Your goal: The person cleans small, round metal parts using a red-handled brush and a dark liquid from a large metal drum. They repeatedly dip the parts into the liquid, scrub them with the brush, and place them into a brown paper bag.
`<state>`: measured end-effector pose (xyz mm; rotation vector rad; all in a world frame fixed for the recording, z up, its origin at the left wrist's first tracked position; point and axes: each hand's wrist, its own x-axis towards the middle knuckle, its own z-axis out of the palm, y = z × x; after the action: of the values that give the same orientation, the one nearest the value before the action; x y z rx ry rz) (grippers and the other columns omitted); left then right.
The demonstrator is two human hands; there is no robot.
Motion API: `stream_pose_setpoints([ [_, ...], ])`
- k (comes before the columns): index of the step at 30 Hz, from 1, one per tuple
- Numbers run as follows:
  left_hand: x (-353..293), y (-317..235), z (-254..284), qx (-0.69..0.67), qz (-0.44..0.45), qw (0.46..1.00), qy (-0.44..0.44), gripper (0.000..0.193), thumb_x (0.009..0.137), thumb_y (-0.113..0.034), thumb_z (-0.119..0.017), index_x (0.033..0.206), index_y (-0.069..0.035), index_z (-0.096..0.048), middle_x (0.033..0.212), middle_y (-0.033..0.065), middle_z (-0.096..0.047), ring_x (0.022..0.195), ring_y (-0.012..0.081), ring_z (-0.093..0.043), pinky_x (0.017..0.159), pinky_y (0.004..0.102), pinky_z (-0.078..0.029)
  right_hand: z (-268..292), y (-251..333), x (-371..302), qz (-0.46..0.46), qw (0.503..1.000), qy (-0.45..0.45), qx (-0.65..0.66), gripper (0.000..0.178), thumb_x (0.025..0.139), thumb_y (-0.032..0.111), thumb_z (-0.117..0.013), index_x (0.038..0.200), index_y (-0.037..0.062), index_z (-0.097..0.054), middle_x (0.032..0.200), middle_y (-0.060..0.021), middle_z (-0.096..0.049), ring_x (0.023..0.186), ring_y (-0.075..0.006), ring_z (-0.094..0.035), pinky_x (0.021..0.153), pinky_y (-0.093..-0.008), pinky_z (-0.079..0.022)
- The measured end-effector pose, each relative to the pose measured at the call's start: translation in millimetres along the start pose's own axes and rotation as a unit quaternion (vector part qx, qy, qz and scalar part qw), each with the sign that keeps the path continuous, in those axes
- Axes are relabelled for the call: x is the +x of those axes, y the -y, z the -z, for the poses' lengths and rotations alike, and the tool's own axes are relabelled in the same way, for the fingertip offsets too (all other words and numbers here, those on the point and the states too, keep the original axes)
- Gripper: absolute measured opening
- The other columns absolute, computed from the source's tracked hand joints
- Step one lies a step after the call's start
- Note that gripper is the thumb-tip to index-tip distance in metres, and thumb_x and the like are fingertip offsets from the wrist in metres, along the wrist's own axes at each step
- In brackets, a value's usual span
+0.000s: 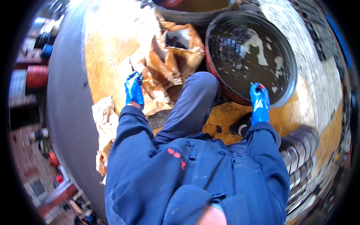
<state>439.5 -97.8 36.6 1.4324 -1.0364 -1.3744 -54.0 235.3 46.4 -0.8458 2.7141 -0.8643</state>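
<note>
My left hand [134, 90], in a blue glove, is beside a crumpled brown paper sack [165, 65]. Its fingers are curled, with something dark at the tips that I cannot make out. The torn mouth of the sack shows dark pieces inside. My right hand [259, 103], also gloved in blue, is closed over the near rim of a round tub [225, 90]. A small red spot shows at its fingertips; what it holds is unclear. Dark murky liquid [247, 56] with pale foam patches fills the tub, and blocky shapes show at its left.
Another round container [191, 13] stands behind the tub. Stacked grey metal parts [300, 144] lie right of my body. Torn brown paper [105, 127] lies at the left, by a dark curved strip [69, 112]. Red drums [36, 77] stand farther left. My knee [202, 88] is between sack and tub.
</note>
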Motion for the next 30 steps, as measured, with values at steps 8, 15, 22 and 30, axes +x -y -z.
stream_pose_setpoints([
  [8, -26, -151, -268, 0.055, 0.077, 0.886, 0.453, 0.035, 0.099, -0.025, -0.068, 0.13, -0.011, -0.064, 0.106, 0.0078, -0.076, 0.091, 0.0203, -0.074, 0.072, 0.0318, -0.055, 1, -12, -3, -0.1, 0.995, -0.001, -0.019, 0.037, 0.09, 0.043, -0.067, 0.105, 0.0103, -0.076, 0.109, -0.0202, -0.073, 0.1, -0.0401, -0.07, 0.089, -0.0466, -0.057],
  [15, -155, -53, -400, 0.453, -0.29, 0.534, 0.653, 0.063, 0.082, -0.033, -0.08, 0.132, -0.001, -0.061, 0.114, 0.0213, -0.072, 0.106, 0.0381, -0.069, 0.092, 0.0437, -0.055, 15, 18, -18, -0.068, 0.994, -0.078, -0.043, 0.03, 0.092, 0.041, -0.063, 0.098, 0.0134, -0.074, 0.1, -0.0189, -0.073, 0.093, -0.0407, -0.07, 0.082, -0.051, -0.058],
  [22, -195, -15, -407, 0.599, -0.353, 0.419, 0.584, 0.079, 0.076, -0.027, -0.082, 0.145, -0.006, -0.051, 0.13, 0.0224, -0.065, 0.119, 0.0395, -0.064, 0.098, 0.0465, -0.054, 22, 25, -19, -0.074, 0.995, -0.054, -0.046, 0.027, 0.09, 0.04, -0.066, 0.095, 0.0131, -0.072, 0.098, -0.0195, -0.073, 0.09, -0.0414, -0.07, 0.08, -0.0507, -0.057],
  [30, -222, -56, -414, 0.675, -0.295, 0.289, 0.612, 0.084, 0.064, -0.006, -0.087, 0.142, -0.01, -0.057, 0.133, 0.0181, -0.066, 0.125, 0.0356, -0.063, 0.103, 0.0428, -0.054, 25, 26, -14, -0.112, 0.992, -0.015, -0.054, 0.03, 0.09, 0.041, -0.067, 0.101, 0.0137, -0.072, 0.102, -0.0178, -0.074, 0.095, -0.0398, -0.071, 0.085, -0.0492, -0.057],
])
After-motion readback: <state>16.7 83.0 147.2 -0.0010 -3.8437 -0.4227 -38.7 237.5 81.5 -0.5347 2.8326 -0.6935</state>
